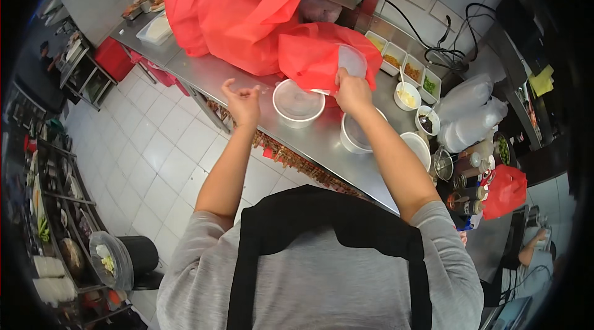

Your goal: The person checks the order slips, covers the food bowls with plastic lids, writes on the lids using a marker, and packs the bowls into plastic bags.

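Observation:
My left hand is raised over the counter's front edge, with its fingers loosely bent and apart and nothing visible in them. Just right of it stands a round white tub covered by a translucent lid. My right hand grips what looks like a translucent plastic lid, held against a red fabric bag. Below my right forearm is a second white tub, partly hidden by the arm. Another white tub sits to the right of that forearm.
Large red bags crowd the steel counter's back. Rectangular tubs of chopped food, small bowls with spoons, bagged containers and bottles line the right. A lined bin stands at lower left. Two other people work farther off.

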Action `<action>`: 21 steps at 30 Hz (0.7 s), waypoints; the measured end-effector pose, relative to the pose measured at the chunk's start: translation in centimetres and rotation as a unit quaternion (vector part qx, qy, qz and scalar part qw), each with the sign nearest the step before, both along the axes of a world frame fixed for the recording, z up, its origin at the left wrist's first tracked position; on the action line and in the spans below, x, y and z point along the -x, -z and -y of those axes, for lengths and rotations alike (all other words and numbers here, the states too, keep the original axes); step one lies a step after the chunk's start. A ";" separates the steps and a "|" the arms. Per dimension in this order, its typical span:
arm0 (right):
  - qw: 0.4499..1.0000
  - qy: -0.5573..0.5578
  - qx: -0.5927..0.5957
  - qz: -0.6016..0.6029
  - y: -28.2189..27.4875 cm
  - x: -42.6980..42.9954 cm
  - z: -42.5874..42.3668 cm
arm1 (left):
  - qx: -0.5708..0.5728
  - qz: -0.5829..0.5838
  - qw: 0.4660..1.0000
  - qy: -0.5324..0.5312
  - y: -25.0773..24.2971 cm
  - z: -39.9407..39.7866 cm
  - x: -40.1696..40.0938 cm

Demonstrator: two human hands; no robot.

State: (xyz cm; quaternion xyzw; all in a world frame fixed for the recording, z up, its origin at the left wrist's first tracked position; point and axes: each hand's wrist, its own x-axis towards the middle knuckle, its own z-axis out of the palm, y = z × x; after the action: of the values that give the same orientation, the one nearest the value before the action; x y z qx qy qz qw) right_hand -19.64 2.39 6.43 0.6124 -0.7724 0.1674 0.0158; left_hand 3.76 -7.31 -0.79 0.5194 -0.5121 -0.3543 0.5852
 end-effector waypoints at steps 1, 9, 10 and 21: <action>0.997 0.024 -0.031 -0.060 0.2 0.5 0.5 | 0.004 0.019 1.000 0.022 0.6 0.6 0.7; 0.996 0.009 -0.088 0.008 6.2 -3.9 1.2 | -0.057 -0.102 0.987 0.106 8.6 3.2 -4.2; 0.989 0.026 -0.121 0.087 5.9 -4.9 0.7 | 0.029 0.033 0.996 0.080 8.1 3.0 -5.4; 0.978 0.041 -0.122 0.167 10.1 -5.4 4.5 | -0.052 -0.077 0.988 0.124 12.1 3.9 -4.3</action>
State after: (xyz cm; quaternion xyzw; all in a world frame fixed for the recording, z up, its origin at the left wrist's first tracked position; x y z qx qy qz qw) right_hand -14.28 -2.15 -3.72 0.5409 -0.8032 0.1715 -0.1813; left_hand 8.05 -11.24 -12.88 0.4526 -0.5066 -0.4897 0.5465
